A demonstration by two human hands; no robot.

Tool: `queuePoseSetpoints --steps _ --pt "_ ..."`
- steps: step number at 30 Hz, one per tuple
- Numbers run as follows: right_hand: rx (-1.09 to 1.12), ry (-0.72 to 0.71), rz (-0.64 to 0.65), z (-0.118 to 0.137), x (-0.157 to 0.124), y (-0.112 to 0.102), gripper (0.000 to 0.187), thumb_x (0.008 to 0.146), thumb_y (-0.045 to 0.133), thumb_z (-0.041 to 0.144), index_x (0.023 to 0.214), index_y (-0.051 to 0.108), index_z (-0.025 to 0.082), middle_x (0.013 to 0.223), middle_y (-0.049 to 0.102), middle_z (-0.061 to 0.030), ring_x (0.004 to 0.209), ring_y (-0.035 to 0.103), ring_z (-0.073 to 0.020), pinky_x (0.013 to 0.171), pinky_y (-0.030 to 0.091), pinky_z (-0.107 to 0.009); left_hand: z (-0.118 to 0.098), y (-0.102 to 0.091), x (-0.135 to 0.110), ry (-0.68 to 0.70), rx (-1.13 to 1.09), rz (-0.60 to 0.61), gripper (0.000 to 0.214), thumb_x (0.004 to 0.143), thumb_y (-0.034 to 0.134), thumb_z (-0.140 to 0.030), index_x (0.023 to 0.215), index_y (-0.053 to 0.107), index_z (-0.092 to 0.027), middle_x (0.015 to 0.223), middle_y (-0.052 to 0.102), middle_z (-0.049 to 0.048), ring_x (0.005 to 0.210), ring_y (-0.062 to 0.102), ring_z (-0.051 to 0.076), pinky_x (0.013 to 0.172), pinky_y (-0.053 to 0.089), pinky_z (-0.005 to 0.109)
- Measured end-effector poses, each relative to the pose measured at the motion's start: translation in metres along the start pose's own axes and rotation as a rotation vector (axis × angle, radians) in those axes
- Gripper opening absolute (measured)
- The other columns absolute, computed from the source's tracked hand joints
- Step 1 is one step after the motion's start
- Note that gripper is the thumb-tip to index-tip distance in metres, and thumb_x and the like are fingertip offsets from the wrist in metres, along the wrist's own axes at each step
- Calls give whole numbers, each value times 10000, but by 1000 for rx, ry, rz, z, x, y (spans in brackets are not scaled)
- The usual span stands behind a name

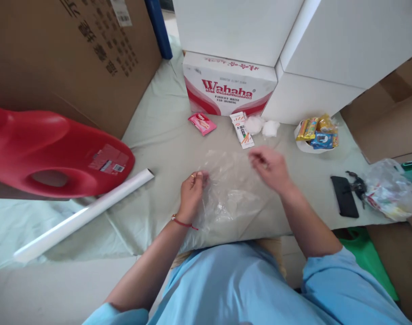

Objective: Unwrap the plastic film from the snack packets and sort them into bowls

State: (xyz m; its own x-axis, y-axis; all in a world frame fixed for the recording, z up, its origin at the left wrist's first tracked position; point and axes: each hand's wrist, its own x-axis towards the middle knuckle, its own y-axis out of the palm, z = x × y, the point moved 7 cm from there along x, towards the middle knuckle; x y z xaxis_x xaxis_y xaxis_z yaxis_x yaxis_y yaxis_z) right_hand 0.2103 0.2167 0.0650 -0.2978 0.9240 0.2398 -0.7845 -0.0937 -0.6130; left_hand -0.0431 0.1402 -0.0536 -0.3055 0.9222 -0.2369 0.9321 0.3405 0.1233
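A thin clear plastic bag (231, 194) lies spread and crumpled on the cloth-covered table in front of me. My left hand (192, 187), with a red string at its wrist, is closed in a pinch on the bag's left edge. By the upper right side of the bag is my right hand (268, 167), slightly blurred, its fingers curled together; whether they grip anything is hidden. Beyond the hands lie a pink snack packet (202, 123), a white snack packet (242, 131) and two white crumpled wads (270, 129).
A Wahaha water carton (229, 85) stands at the back. On the left are a red jug (80, 167) and a white roll (87, 214). To the right sit a white bowl (302, 143) of snacks, a black phone (344, 196), keys (358, 185) and a filled plastic bag (390, 189).
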Motion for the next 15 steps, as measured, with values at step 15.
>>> queuePoseSetpoints --steps 15 --pt "-308 -169 297 -37 -128 53 632 1011 664 337 1607 473 244 1724 353 -173 1607 332 -337 1270 385 -607 -80 -48 -16 696 1008 -120 634 868 676 -202 1491 570 -256 1626 491 141 1593 336 369 1316 236 635"
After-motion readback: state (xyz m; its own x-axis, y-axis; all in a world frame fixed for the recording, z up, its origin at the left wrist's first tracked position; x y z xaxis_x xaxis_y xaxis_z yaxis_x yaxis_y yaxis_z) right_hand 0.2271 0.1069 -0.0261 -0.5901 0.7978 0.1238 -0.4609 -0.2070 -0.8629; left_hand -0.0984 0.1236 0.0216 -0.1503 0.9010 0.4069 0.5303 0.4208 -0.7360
